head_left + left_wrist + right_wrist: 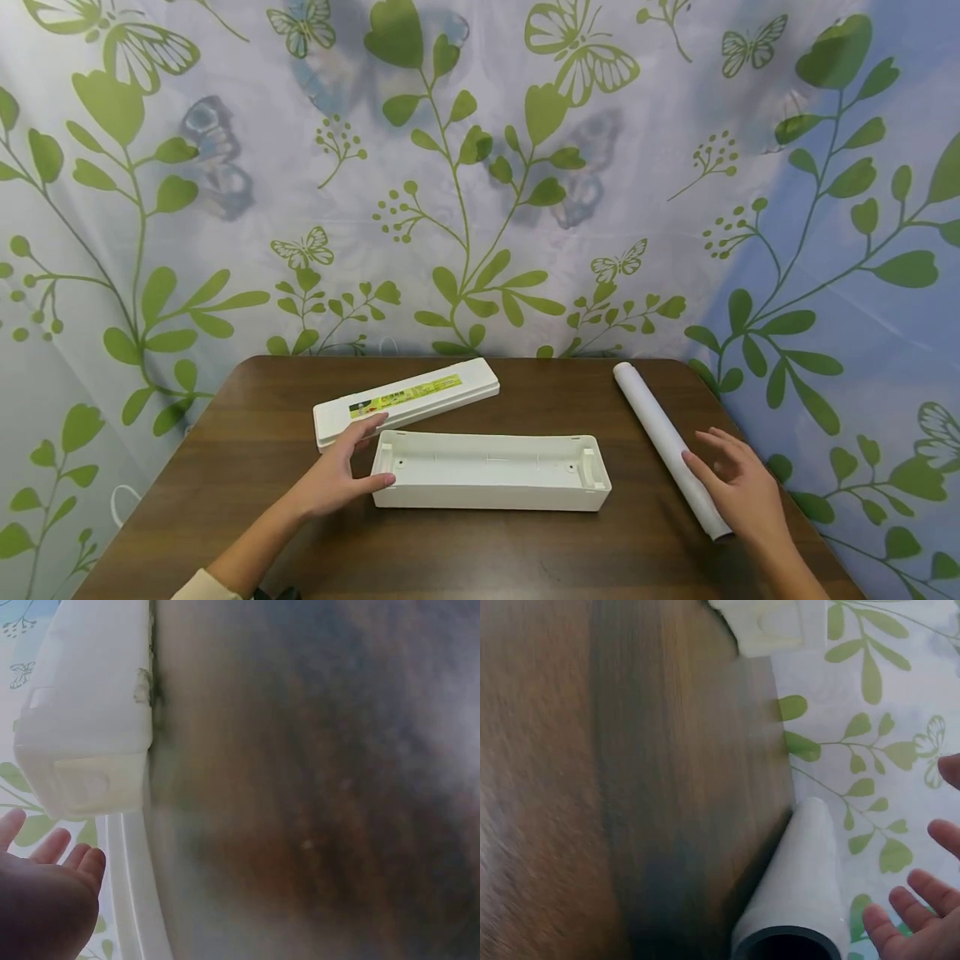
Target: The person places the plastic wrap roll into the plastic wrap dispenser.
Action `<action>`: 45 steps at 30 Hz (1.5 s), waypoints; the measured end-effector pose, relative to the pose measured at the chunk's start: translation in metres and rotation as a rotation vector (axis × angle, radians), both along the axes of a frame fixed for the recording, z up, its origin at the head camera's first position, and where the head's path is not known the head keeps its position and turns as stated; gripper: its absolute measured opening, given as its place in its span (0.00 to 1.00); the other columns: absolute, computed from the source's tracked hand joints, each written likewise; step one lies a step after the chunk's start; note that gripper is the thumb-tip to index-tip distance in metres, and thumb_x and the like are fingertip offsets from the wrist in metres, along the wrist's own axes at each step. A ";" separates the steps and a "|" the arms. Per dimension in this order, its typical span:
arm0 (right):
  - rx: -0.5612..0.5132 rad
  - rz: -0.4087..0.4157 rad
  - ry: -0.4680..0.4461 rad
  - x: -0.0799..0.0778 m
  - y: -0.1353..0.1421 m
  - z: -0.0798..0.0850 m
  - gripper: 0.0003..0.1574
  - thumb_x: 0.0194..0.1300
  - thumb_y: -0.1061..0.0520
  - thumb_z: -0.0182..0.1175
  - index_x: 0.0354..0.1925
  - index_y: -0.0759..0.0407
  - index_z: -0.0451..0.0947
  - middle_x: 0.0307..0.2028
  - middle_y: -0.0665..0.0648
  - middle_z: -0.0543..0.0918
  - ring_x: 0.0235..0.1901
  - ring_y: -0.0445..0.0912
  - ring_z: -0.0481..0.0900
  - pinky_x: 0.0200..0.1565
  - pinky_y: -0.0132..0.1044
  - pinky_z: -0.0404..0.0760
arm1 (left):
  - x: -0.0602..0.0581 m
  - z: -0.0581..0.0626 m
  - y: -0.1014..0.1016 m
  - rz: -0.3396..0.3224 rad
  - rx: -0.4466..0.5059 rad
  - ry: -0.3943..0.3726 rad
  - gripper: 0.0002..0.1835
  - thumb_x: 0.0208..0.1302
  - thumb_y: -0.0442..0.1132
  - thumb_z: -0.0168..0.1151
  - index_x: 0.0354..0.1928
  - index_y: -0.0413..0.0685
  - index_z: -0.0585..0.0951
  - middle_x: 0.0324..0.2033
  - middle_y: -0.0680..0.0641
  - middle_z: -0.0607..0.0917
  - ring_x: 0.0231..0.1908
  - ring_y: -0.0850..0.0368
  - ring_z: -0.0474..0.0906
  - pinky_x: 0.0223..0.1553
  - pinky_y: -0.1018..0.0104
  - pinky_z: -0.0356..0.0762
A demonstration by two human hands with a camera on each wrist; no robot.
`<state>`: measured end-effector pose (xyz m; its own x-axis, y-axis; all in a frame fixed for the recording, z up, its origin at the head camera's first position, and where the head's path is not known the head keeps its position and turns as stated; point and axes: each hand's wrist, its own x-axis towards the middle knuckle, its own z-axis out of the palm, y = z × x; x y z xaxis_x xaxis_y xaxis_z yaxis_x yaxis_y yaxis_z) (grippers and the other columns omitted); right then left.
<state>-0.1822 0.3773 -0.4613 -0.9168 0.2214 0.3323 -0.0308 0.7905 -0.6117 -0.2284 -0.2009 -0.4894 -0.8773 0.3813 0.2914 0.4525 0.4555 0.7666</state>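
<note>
A long white plastic box (487,497) lies open-side up on the table, its hollow inside showing. Behind it, slightly angled, is a white lid (408,394) with a yellow label. My left hand (337,467) is at the box's left end, thumb and fingers spread; whether it touches the box I cannot tell. A white cling-film-like roll (667,442) lies slanted at the right, its dark hollow core visible in the right wrist view. Close beside its near end hovers my right hand (738,487), fingers loosely bent and holding nothing.
The dark brown wooden table (480,558) has rounded far corners. A curtain (480,167) printed with green leaves and butterflies hangs behind it and along its sides. A small dark object (277,593) shows at the bottom edge near the left sleeve (206,587).
</note>
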 end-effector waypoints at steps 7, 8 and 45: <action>-0.227 -0.100 -0.151 0.009 0.002 -0.005 0.42 0.62 0.35 0.71 0.67 0.55 0.77 0.67 0.56 0.79 0.44 0.12 0.65 0.40 0.12 0.72 | -0.001 -0.008 -0.002 -0.048 0.055 -0.077 0.51 0.57 0.46 0.79 0.77 0.44 0.61 0.75 0.35 0.65 0.73 0.35 0.64 0.69 0.74 0.64; -0.243 -0.122 -0.172 0.010 0.004 -0.006 0.44 0.61 0.34 0.71 0.67 0.54 0.77 0.66 0.54 0.80 0.45 0.13 0.66 0.39 0.12 0.73 | -0.001 -0.009 -0.002 -0.060 0.067 -0.085 0.51 0.57 0.46 0.79 0.77 0.44 0.60 0.75 0.34 0.64 0.74 0.35 0.63 0.68 0.78 0.62; -0.323 -0.071 -0.493 0.023 0.025 -0.026 0.63 0.59 0.35 0.73 0.79 0.62 0.56 0.72 0.69 0.68 0.37 0.14 0.65 0.40 0.25 0.78 | -0.023 -0.006 -0.014 -0.349 0.231 -0.425 0.59 0.55 0.31 0.78 0.80 0.39 0.47 0.79 0.32 0.49 0.78 0.31 0.48 0.63 0.79 0.69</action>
